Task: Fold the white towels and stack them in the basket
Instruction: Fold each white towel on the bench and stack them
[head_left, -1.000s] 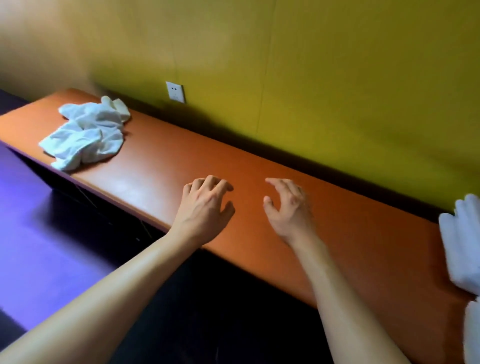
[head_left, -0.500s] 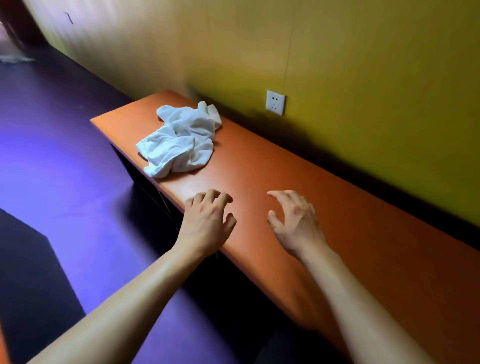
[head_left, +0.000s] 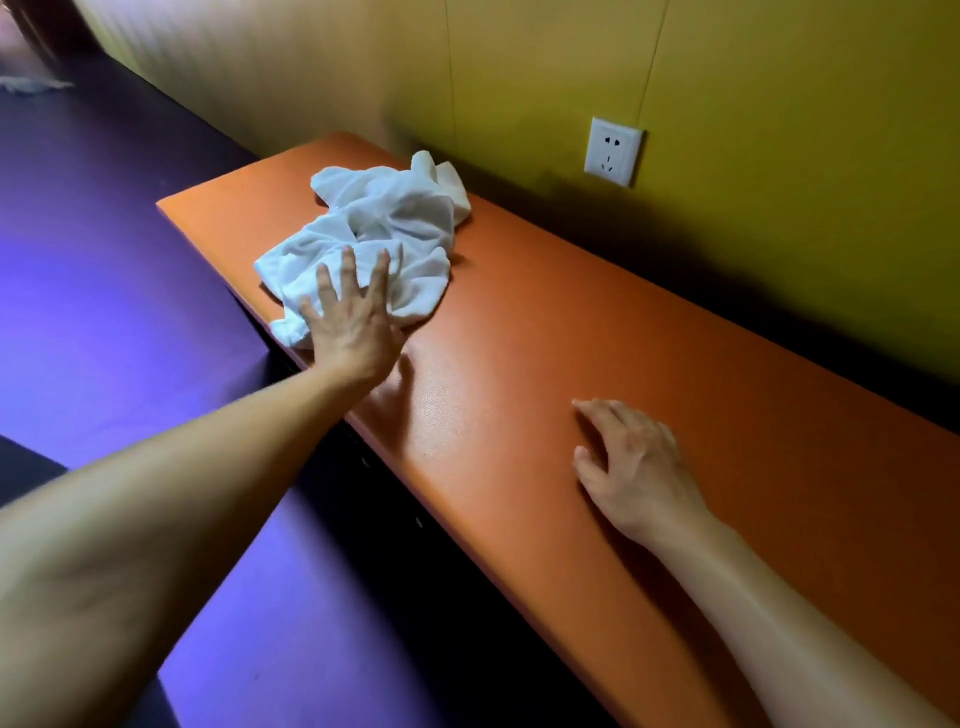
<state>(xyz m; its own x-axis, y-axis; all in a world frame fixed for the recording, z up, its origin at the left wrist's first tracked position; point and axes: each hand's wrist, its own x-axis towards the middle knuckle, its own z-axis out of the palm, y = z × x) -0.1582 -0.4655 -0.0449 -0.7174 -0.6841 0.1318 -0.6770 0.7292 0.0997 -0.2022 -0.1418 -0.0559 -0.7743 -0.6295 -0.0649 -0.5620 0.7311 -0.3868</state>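
Note:
A crumpled white towel (head_left: 384, 228) lies in a heap near the far left end of the orange bench top (head_left: 597, 364). My left hand (head_left: 353, 317) reaches over the towel's near edge with fingers spread and straight, their tips over the cloth. My right hand (head_left: 631, 462) hovers low over the bare bench to the right, fingers loosely curled, holding nothing. No basket is in view.
A yellow wall runs behind the bench, with a white power socket (head_left: 613, 150) above it. Purple floor (head_left: 130, 338) lies to the left, and the bench's front edge drops off into dark space below.
The view has swung further left. My left hand has stretched out from the bench's front edge to the towel and opened its fingers. The right hand has stayed over the bare bench.

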